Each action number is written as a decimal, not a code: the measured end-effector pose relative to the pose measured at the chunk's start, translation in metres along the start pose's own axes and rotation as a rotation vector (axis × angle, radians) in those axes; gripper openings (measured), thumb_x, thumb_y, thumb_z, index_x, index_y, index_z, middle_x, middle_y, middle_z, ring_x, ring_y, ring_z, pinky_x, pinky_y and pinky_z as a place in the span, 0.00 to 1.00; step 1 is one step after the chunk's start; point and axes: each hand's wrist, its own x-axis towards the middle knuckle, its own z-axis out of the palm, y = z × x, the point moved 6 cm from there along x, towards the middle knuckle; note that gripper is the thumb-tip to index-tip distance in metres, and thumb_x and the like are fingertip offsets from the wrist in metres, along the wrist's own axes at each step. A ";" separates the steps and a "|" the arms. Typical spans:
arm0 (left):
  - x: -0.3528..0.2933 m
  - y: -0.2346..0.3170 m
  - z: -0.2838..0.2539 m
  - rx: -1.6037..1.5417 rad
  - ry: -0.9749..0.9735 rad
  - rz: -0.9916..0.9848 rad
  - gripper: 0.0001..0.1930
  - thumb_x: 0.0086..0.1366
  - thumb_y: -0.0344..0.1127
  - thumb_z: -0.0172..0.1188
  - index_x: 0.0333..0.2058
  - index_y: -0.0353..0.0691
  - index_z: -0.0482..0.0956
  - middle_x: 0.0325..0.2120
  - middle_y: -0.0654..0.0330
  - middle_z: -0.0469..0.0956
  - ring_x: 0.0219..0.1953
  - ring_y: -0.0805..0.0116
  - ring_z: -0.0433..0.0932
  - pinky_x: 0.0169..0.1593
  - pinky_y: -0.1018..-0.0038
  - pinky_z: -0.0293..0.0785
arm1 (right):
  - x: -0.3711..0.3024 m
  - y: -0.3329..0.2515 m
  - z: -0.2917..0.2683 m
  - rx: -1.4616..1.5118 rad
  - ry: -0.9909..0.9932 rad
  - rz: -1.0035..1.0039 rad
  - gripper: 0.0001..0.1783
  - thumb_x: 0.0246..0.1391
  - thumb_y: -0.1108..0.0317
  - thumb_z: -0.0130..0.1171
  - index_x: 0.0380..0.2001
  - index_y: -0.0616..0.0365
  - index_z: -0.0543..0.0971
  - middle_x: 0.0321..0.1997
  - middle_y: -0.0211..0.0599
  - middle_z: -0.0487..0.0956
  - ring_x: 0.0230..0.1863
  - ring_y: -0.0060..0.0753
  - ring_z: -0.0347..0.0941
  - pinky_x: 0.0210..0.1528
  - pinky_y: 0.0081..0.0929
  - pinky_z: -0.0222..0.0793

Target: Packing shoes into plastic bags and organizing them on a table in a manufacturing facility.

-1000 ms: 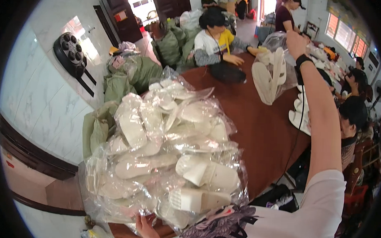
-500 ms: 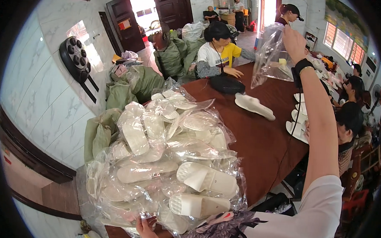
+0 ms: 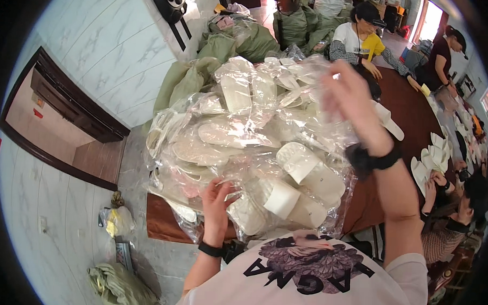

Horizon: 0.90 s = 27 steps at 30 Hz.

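A big heap of off-white slippers in clear plastic bags (image 3: 223,134) covers the near part of the table. At its front edge my left hand (image 3: 216,202) rests against the plastic, fingers apart. My right hand (image 3: 351,97) is raised over the heap's right side, smeared by motion; whether it holds anything does not show. Two slippers, an upper one (image 3: 321,179) and a lower one (image 3: 306,211), lie side by side on the heap's near right. Beyond my right hand, a single white slipper (image 3: 391,125) lies on the brown tablecloth (image 3: 415,107).
Full green sacks (image 3: 253,41) stand behind the heap. Across the table sits a person in a white and yellow shirt (image 3: 361,41). More people work along the right side, near a row of white slippers (image 3: 429,156). Another green sack (image 3: 121,285) lies on the floor at left.
My right hand has come down and left from high above the table to the heap; the clear bag it held up no longer shows distinctly. The view has turned down and left.
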 end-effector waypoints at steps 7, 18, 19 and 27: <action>-0.017 -0.045 -0.009 0.073 -0.150 0.044 0.11 0.66 0.27 0.51 0.45 0.34 0.74 0.33 0.63 0.77 0.32 0.77 0.75 0.37 0.79 0.74 | -0.070 0.018 0.189 -0.204 -0.198 -0.296 0.14 0.58 0.62 0.53 0.41 0.57 0.65 0.19 0.39 0.74 0.22 0.41 0.75 0.24 0.36 0.67; -0.014 -0.029 -0.014 0.023 0.001 0.043 0.09 0.67 0.33 0.52 0.45 0.40 0.69 0.38 0.62 0.74 0.36 0.74 0.75 0.36 0.76 0.75 | -0.102 0.047 0.240 0.298 -0.420 0.099 0.20 0.58 0.67 0.52 0.54 0.55 0.65 0.31 0.44 0.75 0.29 0.45 0.74 0.35 0.34 0.72; -0.012 -0.033 -0.019 -0.046 0.098 0.045 0.05 0.67 0.33 0.53 0.38 0.39 0.72 0.27 0.69 0.72 0.28 0.82 0.70 0.29 0.82 0.68 | -0.104 0.035 0.233 0.034 -0.367 -0.205 0.21 0.56 0.68 0.53 0.54 0.54 0.66 0.35 0.44 0.75 0.33 0.44 0.74 0.37 0.34 0.72; -0.009 -0.013 -0.094 -0.201 0.383 0.173 0.12 0.65 0.34 0.53 0.47 0.39 0.71 0.38 0.62 0.74 0.38 0.71 0.74 0.41 0.71 0.73 | -0.048 0.128 0.122 -0.607 0.077 -0.511 0.17 0.50 0.69 0.56 0.45 0.55 0.74 0.46 0.41 0.75 0.48 0.47 0.70 0.48 0.38 0.67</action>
